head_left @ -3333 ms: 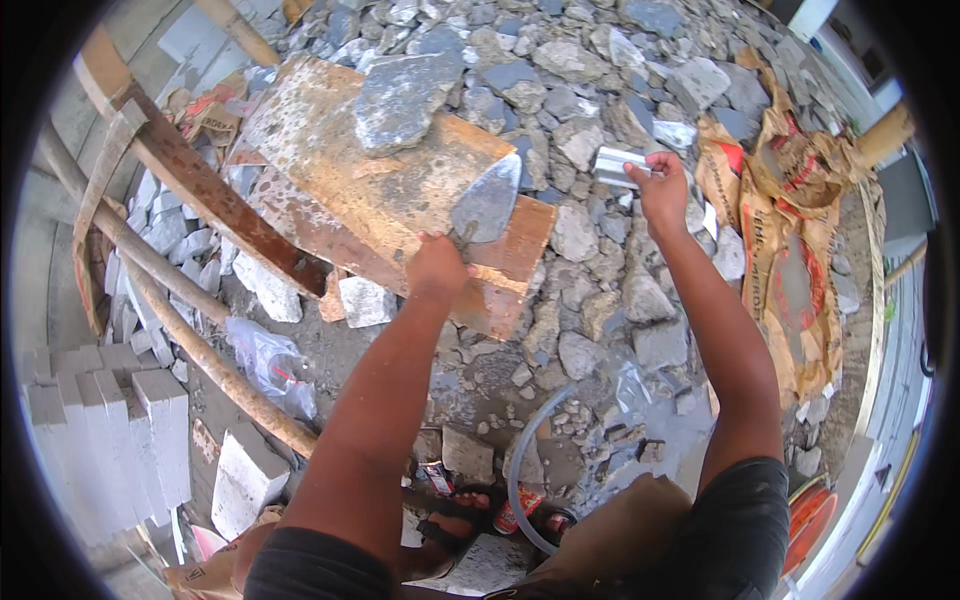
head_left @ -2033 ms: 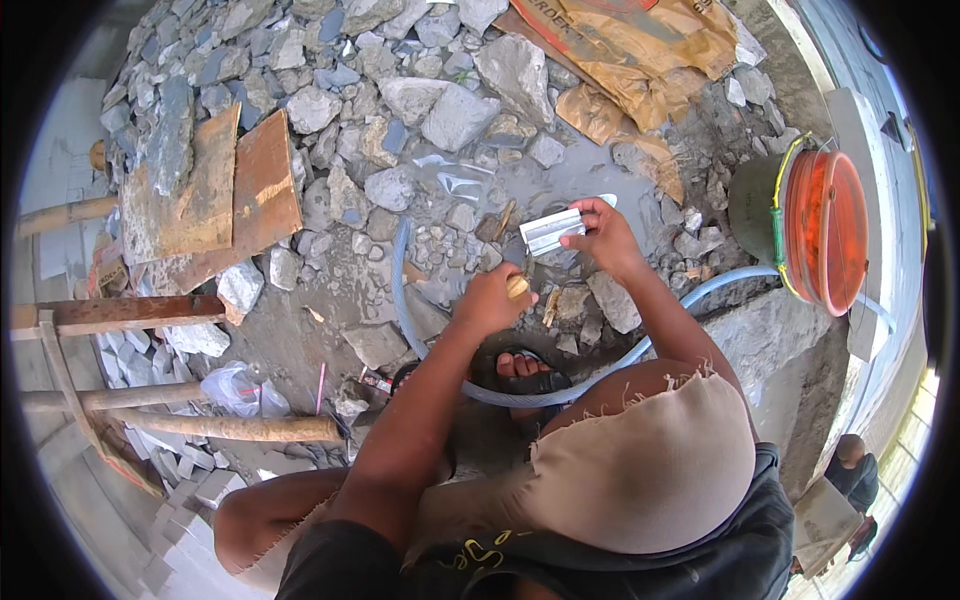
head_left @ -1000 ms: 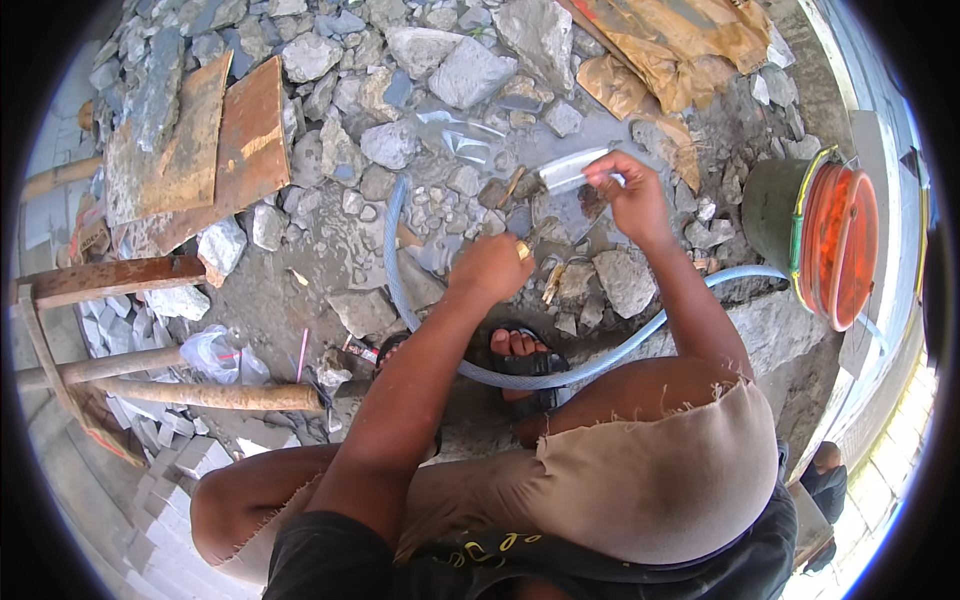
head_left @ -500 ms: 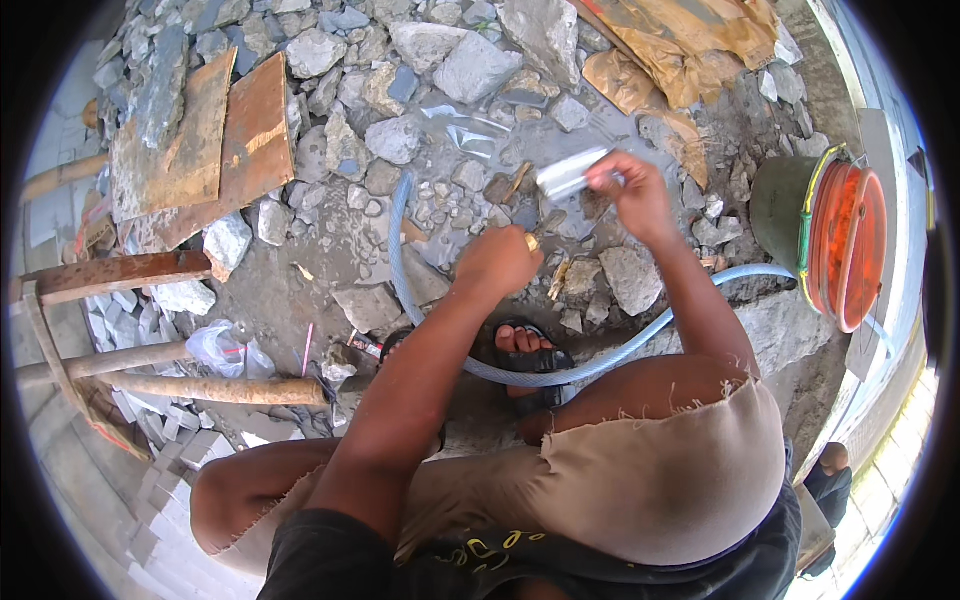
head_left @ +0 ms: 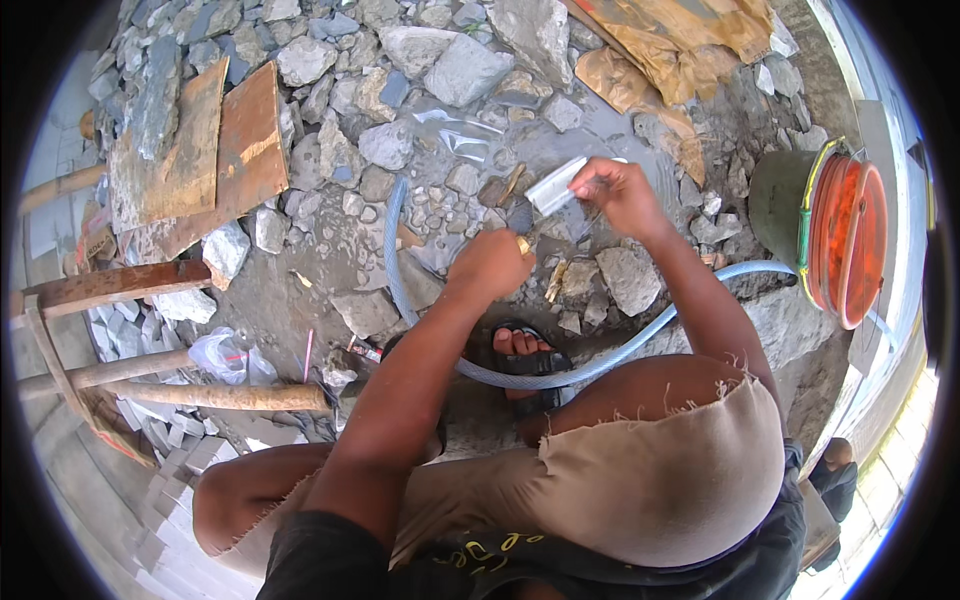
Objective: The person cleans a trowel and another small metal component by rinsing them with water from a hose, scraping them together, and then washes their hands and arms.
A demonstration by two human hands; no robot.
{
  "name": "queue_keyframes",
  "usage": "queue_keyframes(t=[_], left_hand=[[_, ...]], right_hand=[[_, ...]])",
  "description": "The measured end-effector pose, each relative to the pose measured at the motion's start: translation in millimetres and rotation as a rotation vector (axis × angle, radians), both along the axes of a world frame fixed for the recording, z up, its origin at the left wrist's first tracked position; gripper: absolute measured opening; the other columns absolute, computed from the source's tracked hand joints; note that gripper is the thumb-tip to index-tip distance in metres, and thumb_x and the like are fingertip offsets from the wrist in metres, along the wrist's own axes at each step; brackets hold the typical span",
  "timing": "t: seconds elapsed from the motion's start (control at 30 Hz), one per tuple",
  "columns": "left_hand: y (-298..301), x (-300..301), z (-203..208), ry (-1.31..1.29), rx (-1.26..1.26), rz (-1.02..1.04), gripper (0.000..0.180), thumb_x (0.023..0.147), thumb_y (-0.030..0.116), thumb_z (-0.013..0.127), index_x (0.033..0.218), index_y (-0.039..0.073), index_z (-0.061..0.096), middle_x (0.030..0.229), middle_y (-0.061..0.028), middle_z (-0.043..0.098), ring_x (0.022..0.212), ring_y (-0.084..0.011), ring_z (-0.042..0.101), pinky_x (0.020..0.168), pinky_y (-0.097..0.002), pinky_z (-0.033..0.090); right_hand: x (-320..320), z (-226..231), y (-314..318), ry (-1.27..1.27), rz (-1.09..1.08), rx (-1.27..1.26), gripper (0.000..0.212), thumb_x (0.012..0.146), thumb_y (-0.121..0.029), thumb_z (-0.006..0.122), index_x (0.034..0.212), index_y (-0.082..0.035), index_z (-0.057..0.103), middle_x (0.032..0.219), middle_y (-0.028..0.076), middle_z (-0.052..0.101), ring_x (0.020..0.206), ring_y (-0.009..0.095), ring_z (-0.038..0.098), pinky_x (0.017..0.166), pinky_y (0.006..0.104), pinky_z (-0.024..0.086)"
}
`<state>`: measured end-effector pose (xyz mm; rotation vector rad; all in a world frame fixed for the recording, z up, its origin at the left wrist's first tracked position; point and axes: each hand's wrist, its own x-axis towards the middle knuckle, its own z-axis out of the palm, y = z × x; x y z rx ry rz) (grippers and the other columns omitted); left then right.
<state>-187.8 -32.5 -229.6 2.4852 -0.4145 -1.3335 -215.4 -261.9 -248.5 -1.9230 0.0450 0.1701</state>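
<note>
My right hand point(head_left: 617, 196) pinches one end of a short, flat, silvery-white piece point(head_left: 553, 187) with lengthwise lines; its exact kind I cannot make out. It is held tilted above the wet grey ground. Lower and to the left, my left hand point(head_left: 487, 266) is closed in a fist around a small brass-yellow thing point(head_left: 523, 244), mostly hidden by the fingers. The two hands are apart. A pale blue braided hose point(head_left: 530, 381) loops round below them, passing over my sandalled foot point(head_left: 524, 345).
Broken rocks point(head_left: 468, 70) cover the ground ahead. Plywood sheets point(head_left: 240, 150) lie at the left, above a pickaxe-like tool point(head_left: 70, 390) and wooden poles point(head_left: 225, 396). At the right stand a dark bucket point(head_left: 778, 205) and an orange-red one point(head_left: 850, 245). Torn brown paper point(head_left: 690, 50) lies at the far right.
My right hand has shifted slightly left and down, and the silvery-white piece is tilted more steeply. My left fist stays closed and is slightly farther left.
</note>
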Motion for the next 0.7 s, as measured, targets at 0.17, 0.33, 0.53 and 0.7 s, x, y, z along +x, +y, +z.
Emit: queue_keyframes(t=[0.17, 0.33, 0.53, 0.7], left_hand=[[-0.6, 2.8, -2.4, 0.01, -0.014, -0.002, 0.04, 0.083, 0.034, 0.066, 0.105, 0.001, 0.069, 0.106, -0.0235, 0.068, 0.102, -0.0394, 0.065, 0.09, -0.0468, 0.052], [5.8, -4.4, -12.8, -0.016, -0.016, 0.024, 0.04, 0.084, 0.034, 0.066, 0.104, 0.0, 0.069, 0.107, -0.0237, 0.068, 0.102, -0.0399, 0.065, 0.09, -0.0469, 0.052], [-3.2, 4.5, 4.5, 0.027, 0.038, 0.019, 0.042, 0.084, 0.036, 0.066, 0.106, 0.0, 0.069, 0.108, -0.0244, 0.067, 0.102, -0.04, 0.065, 0.09, -0.0465, 0.052], [-4.4, 1.0, 1.0, 0.012, 0.011, 0.016, 0.042, 0.084, 0.035, 0.066, 0.105, -0.001, 0.069, 0.106, -0.0241, 0.068, 0.102, -0.0398, 0.065, 0.09, -0.0462, 0.052]], right_hand=[[-10.1, -22.1, 7.9, 0.036, -0.191, 0.256, 0.006, 0.088, 0.005, 0.065, 0.088, -0.001, 0.066, 0.092, 0.005, 0.07, 0.086, 0.011, 0.062, 0.083, 0.0275, 0.049], [7.3, 16.6, 17.9, 0.005, -0.149, 0.216, 0.007, 0.088, 0.005, 0.065, 0.088, -0.001, 0.066, 0.088, 0.004, 0.069, 0.088, 0.009, 0.06, 0.083, 0.0272, 0.048], [1.3, -7.7, -0.3, 0.111, -0.039, 0.161, 0.007, 0.087, 0.005, 0.067, 0.089, -0.002, 0.066, 0.088, 0.005, 0.071, 0.086, 0.009, 0.062, 0.082, 0.0258, 0.049], [-10.4, -26.1, 6.8, 0.028, -0.172, 0.21, 0.006, 0.086, 0.005, 0.067, 0.088, -0.001, 0.065, 0.089, 0.004, 0.069, 0.085, 0.011, 0.062, 0.082, 0.0275, 0.049]])
